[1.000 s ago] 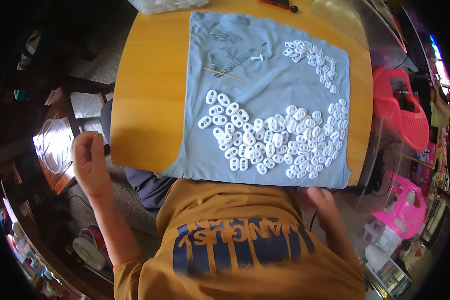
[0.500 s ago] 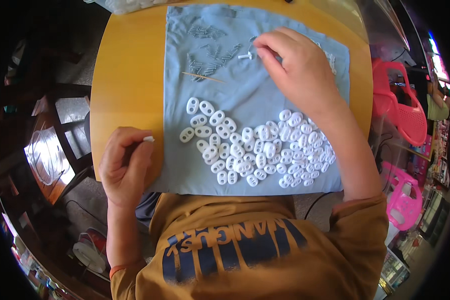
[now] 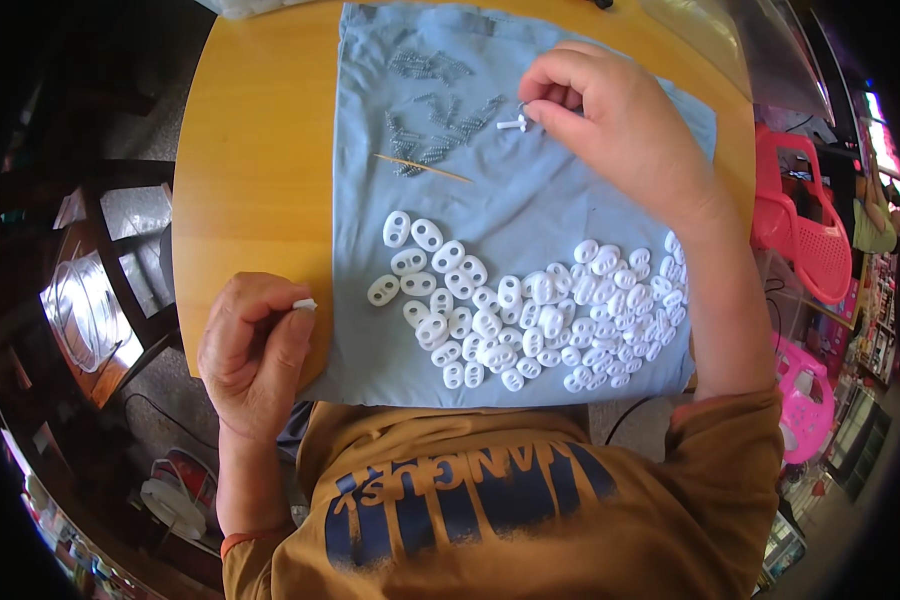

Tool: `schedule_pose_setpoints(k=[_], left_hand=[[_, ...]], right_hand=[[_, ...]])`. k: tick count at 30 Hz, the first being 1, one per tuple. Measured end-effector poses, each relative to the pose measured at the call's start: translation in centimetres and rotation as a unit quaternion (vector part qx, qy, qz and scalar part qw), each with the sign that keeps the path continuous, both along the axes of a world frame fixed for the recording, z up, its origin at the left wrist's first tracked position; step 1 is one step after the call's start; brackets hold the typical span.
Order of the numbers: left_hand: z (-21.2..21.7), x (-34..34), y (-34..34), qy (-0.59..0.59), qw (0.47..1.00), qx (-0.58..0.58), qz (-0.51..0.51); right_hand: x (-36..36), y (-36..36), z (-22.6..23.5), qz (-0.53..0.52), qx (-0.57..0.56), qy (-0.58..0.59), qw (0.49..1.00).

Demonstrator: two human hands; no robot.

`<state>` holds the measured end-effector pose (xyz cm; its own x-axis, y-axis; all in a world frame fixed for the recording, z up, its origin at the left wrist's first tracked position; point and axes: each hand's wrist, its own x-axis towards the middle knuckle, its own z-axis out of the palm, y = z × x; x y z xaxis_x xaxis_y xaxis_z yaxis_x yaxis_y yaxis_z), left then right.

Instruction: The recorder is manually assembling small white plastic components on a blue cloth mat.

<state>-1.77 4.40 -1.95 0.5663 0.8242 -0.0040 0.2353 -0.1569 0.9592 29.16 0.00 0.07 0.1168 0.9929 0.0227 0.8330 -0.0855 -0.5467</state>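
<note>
Left grip [image 3: 255, 345] pinching a small white piece [image 3: 305, 304] over the yellow surface [image 3: 255, 180], glossy white 2-hole ovals [image 3: 500, 355] heaped on blue cloth [image 3: 540, 210], right forearm [image 3: 727, 320] hiding part, wooden stick [image 3: 422, 168], right grip [image 3: 610, 115] narrow beside a white pin [image 3: 511, 125], contents unclear, dark coil springs [image 3: 428, 67].

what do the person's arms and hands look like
The left hand and right hand are bare, with no gloves or watch visible. The forearms are bare up to loose brown sleeves; an orange edge shows on the left one. The shirt is brown with a dark blue print.
</note>
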Motion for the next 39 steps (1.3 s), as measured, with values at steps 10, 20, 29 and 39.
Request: schedule_pose_setpoints(k=[10,20,29,39], left_hand=[[0.8,-0.4,-0.4,-0.040,0.997,-0.057,0.013],[3.7,1.7,-2.8,-0.205,0.932,-0.298,0.026],[2.6,2.2,-5.1,-0.232,0.877,-0.419,-0.031],[2.1,1.8,-5.7,-0.240,0.870,-0.427,-0.057]], right_hand=[[-1.9,-0.7,1.0,-0.009,0.024,-0.040,0.999],[-7.7,-5.6,4.2,-0.078,-0.002,0.454,0.887],[-13.0,-8.6,3.1,-0.071,0.022,0.495,0.866],[-13.8,-9.1,2.9,-0.096,0.022,0.521,0.848]])
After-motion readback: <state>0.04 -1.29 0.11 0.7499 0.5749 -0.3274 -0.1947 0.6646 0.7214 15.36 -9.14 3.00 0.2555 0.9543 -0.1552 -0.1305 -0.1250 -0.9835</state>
